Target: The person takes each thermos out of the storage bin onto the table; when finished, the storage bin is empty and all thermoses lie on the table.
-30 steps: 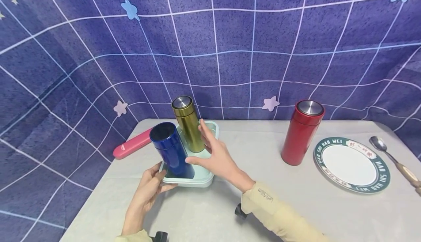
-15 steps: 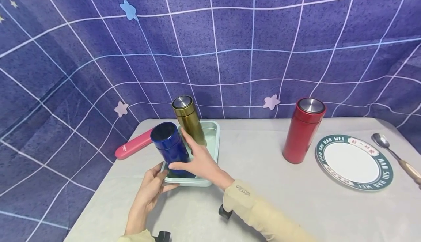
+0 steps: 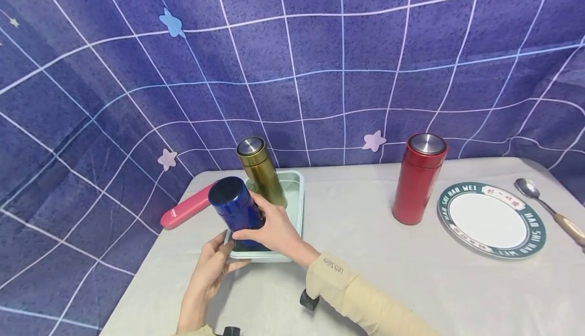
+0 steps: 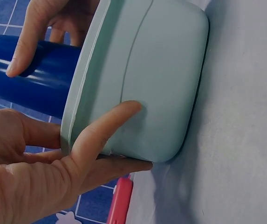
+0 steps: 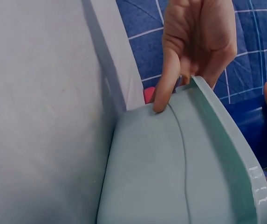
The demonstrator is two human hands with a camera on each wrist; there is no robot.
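Observation:
A pale mint plastic container (image 3: 297,216) stands at the table's left. My left hand (image 3: 207,270) grips its near-left corner; in the left wrist view the thumb (image 4: 107,126) lies along the outer wall (image 4: 166,79) with the other fingers around the corner. Inside the container stands a blue thermos bottle (image 3: 233,204) with a dark top. My right hand (image 3: 276,229) holds it, thumb in front and fingers behind. Behind it, also in the container, is a gold thermos bottle (image 3: 266,176) with a silver lid. The container's wall hides the bottles' bases in both wrist views.
A pink elongated case (image 3: 187,209) lies left of the container. To the right stands a red thermos bottle (image 3: 419,183). Beyond it are a white plate with a green lettered rim (image 3: 537,232) and a spoon (image 3: 555,214). A blue-purple patterned cloth (image 3: 320,92) hangs behind the table.
My right hand has moved left from beside the gold bottle and closed around the blue thermos bottle. The left hand keeps its grip on the container's corner. The head view has shifted slightly.

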